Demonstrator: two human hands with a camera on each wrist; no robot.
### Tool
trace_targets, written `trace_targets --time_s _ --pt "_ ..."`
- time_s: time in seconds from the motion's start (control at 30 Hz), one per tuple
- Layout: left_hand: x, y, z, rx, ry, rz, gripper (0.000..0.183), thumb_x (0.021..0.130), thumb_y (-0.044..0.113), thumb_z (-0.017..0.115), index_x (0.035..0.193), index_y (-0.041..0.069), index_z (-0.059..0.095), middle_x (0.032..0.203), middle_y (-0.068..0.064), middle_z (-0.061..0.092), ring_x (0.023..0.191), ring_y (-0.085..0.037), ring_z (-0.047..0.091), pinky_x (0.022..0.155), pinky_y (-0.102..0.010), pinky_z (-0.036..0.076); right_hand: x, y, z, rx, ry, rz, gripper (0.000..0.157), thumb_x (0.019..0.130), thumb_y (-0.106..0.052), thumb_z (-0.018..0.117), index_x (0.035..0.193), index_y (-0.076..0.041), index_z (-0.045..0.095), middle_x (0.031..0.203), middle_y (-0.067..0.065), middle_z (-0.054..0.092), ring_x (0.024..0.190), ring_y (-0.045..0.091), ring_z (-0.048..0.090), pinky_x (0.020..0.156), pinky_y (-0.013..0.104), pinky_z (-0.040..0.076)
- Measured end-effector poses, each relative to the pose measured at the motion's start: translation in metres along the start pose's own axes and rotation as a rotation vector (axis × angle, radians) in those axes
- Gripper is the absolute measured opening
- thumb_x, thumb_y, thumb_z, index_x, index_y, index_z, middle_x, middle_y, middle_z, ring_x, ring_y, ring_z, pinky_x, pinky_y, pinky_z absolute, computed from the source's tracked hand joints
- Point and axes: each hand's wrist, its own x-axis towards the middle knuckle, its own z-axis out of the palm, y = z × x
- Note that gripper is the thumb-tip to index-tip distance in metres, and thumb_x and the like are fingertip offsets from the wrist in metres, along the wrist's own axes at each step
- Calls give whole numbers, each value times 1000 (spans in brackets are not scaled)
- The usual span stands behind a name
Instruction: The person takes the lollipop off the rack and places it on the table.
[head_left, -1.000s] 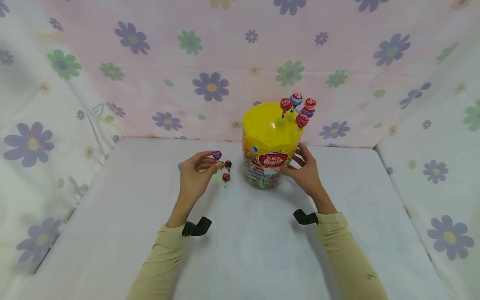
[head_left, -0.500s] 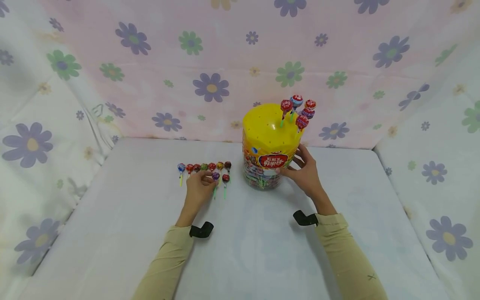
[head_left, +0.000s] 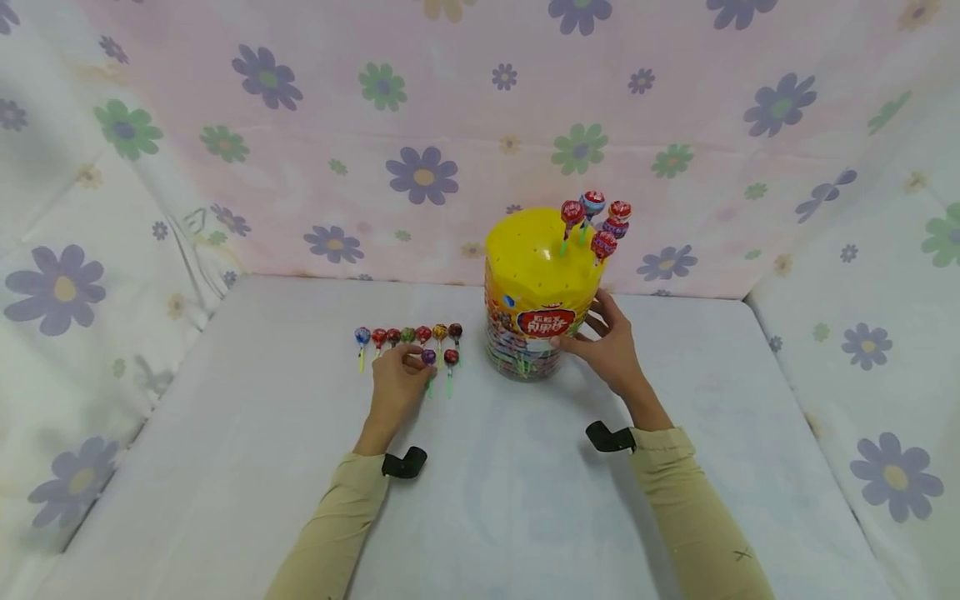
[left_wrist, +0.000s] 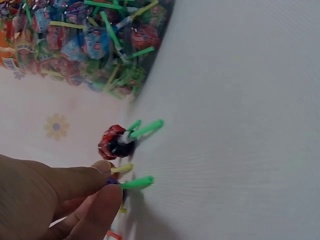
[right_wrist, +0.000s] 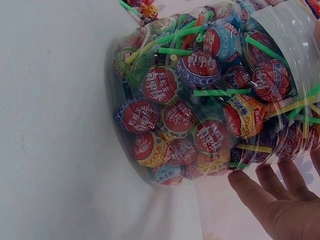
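Observation:
My left hand pinches a purple lollipop between thumb and index finger, low at the table, its green stick pointing toward me. Just to its right lies a dark red lollipop, also on a green stick. Behind them runs a row of several wrapped lollipops, from a blue one to a dark one. My right hand holds the side of a clear jar packed with lollipops, thumb on the front, fingers around the right side. The jar stands upright under a yellow lid.
Several lollipops, among them a red one, stand stick-down in the lid's right part. Small holes dot the lid. A white cloth covers the table, and a flowered curtain hangs close behind the jar.
My left hand has lowered the purple lollipop from above the row down to the table in front of it, uncovering the row. My right hand has stayed on the jar.

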Motion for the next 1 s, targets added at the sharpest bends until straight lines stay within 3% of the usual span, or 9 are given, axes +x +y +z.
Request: trace_targets --time_s 0.17,0.23,0.43,0.53,0.7,0.87,1.0 --pt "1 12 -7 -35 74 67 27 90 4 75 113 -10 70 85 -21 73 73 -31 72 64 -37 60 0 0 0 4 -7 -5 87 85 -9 83 157 -19 35 150 13 46 140 35 47 112 55 44" --pt "3 20 -11 -66 93 110 25 91 5 74 112 -8 70 87 -21 73 74 -32 73 65 -31 59 0 0 -1 1 -5 -5 87 85 -9 83 157 -19 35 150 13 46 140 35 46 111 55 44" --pt "6 54 -16 -303 122 294 21 93 2 70 114 -1 72 90 -19 72 77 -28 73 62 -12 55 -2 0 -1 -10 4 10 88 85 -10 83 157 -19 35 150 12 46 141 34 47 111 55 45" --pt "7 76 -18 -446 137 384 22 95 3 69 116 -3 71 94 -20 69 78 -19 71 65 -18 59 -2 1 0 -10 8 12 88 85 -10 83 157 -20 34 151 12 46 141 34 47 111 54 45" --pt "12 115 -23 -587 201 487 21 98 1 64 116 -10 67 100 -25 67 78 -8 69 75 -24 62 -2 3 0 -5 7 13 88 85 -10 83 158 -20 34 150 12 46 140 33 47 111 54 44" --pt "19 150 -21 -637 196 560 22 97 -2 64 117 -11 64 108 -28 66 91 -9 71 85 -27 61 -2 2 0 -11 7 10 88 86 -10 83 158 -21 34 150 13 46 141 35 47 111 55 44" --pt "24 178 -12 -654 143 624 25 96 -4 64 120 -12 63 114 -29 66 103 -20 70 91 -31 60 -1 3 0 -16 8 8 88 86 -9 82 158 -22 34 151 14 45 142 36 46 112 55 43"
